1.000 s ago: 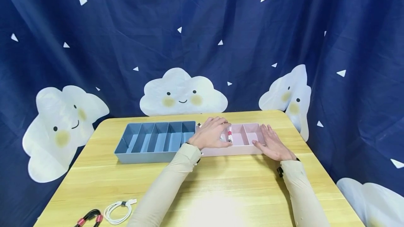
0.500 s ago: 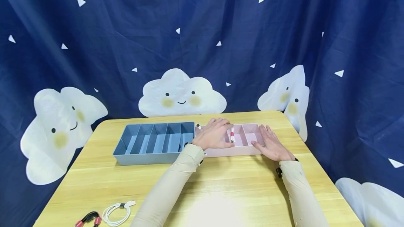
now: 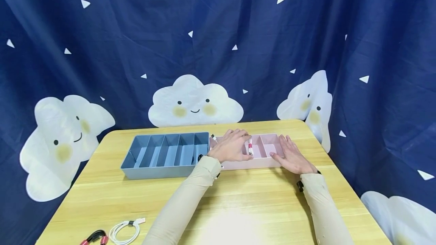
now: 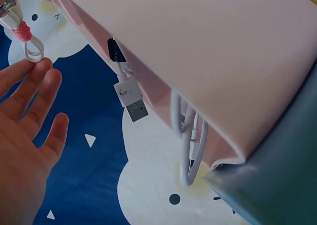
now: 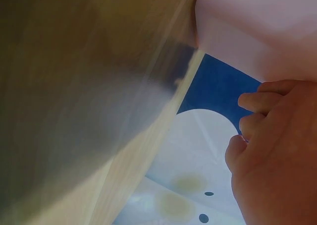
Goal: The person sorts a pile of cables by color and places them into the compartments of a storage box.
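The left hand (image 3: 231, 147) reaches over the pale pink, divided plastic tray (image 3: 250, 164), its grip closed on a short white cable bundle bound with a red tie (image 3: 250, 147). The bundle is at a middle compartment of that tray, with thumb and fingertips at its two ends — probably so it lines up with the narrow slot. Whether it touches the compartment's floor cannot be told.

The right hand (image 3: 295, 160) rests at the tray's right end, fingers fairly straight along the end and thumb over the near rim; its grip is loose rather than clenched, seemingly to steady the tray.

Further left in the pink tray, another white cable, with a metal USB plug (image 4: 130, 93) and a black tie, pokes above the rim, perhaps because its stiff loops do not lie flat. The blue-grey, divided plastic tray (image 3: 156, 172) stands end to end with the pink one.

A coiled white cable with a black tie (image 3: 131, 223) and a black cable with red ties (image 3: 97, 234) lie on the light wooden desk (image 3: 265, 196) — near its front left, well apart from both trays.
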A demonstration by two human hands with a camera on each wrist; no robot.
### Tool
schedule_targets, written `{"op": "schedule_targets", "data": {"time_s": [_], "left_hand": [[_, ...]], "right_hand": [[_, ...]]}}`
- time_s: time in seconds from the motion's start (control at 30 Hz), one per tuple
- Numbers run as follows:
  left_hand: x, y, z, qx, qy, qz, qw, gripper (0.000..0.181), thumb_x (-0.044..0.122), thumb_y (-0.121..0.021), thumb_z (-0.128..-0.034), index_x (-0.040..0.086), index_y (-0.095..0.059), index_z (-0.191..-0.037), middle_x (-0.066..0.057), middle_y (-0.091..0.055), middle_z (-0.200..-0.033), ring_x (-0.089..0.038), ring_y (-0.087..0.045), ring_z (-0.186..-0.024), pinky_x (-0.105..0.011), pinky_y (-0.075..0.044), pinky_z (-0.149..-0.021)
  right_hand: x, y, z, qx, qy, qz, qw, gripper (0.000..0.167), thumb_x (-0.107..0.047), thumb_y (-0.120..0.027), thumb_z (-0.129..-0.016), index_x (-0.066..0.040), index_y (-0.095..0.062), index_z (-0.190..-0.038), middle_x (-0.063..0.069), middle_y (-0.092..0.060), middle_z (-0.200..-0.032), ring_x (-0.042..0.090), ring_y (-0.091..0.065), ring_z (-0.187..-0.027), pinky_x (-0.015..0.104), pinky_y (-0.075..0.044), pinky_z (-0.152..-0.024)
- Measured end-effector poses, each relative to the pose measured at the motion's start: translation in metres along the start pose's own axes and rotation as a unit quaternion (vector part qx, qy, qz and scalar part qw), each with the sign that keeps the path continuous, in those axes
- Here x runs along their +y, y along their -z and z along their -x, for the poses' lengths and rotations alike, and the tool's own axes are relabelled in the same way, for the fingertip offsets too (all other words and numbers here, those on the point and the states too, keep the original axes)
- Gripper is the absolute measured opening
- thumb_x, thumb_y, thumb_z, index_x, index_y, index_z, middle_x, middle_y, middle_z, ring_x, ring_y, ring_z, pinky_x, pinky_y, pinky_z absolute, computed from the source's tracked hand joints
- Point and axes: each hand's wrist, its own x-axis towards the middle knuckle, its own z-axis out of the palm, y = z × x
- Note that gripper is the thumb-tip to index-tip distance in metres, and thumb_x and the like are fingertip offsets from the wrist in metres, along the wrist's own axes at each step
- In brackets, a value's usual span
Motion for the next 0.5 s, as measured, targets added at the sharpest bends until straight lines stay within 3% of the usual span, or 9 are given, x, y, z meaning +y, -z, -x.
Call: {"op": "schedule_targets", "data": {"time_s": [0.5], "left_hand": [[0.0021, -0.0058, -0.0025, -0.003, 0.004, -0.004, 1.0000, 0.078, 0.065, -0.070, -0.0852, 0.015, -0.061, -0.144, -0.001, -0.061, -0.143, -0.020, -0.057, -0.131, -0.041, -0.046, -0.108]], "right_hand": [[-0.0013, 0.0020, 0.0005, 0.000, -0.005, 0.005, 1.0000, 0.093, -0.054, -0.046, -0.103, 0.010, -0.012, -0.161, 0.031, -0.009, -0.170, 0.051, -0.004, -0.159, 0.066, -0.006, -0.127]]}}
